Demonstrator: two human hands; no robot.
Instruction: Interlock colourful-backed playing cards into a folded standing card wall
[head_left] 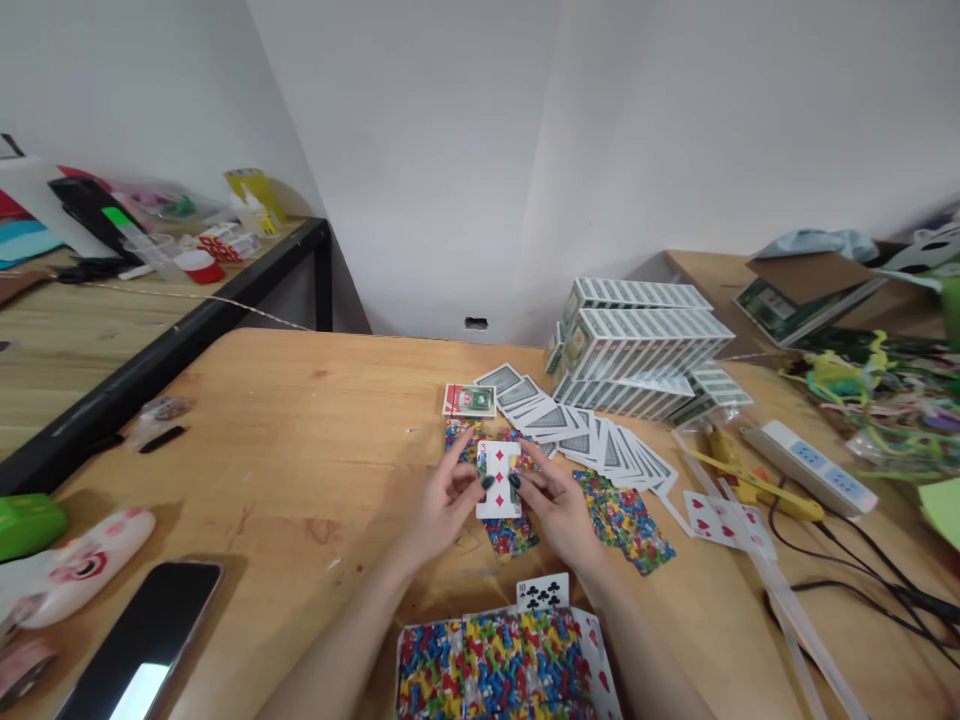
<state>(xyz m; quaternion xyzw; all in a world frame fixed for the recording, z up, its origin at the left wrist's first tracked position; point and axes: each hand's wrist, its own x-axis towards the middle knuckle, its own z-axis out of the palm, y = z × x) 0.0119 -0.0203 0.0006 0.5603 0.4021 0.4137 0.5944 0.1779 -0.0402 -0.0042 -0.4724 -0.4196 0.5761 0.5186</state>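
Note:
A playing card with three red diamonds [499,478] stands face toward me between my two hands. My left hand [444,508] pinches its left edge, thumb on the face, and my right hand [556,510] grips the right edge the same way. Just behind and below it lie cards with a colourful pattern [511,540]. More patterned cards [634,525] rest to the right of my right hand. Nearest me is a block covered in the same pattern [491,665], with a ten of clubs [543,592] showing at its far edge.
Grey-backed cards [555,420] fan across the table beside a card box [469,400]. Stacked card packs [637,345] stand behind. A power strip [814,465], yellow glue gun [739,485] and cables lie right; a phone [142,640] lies left.

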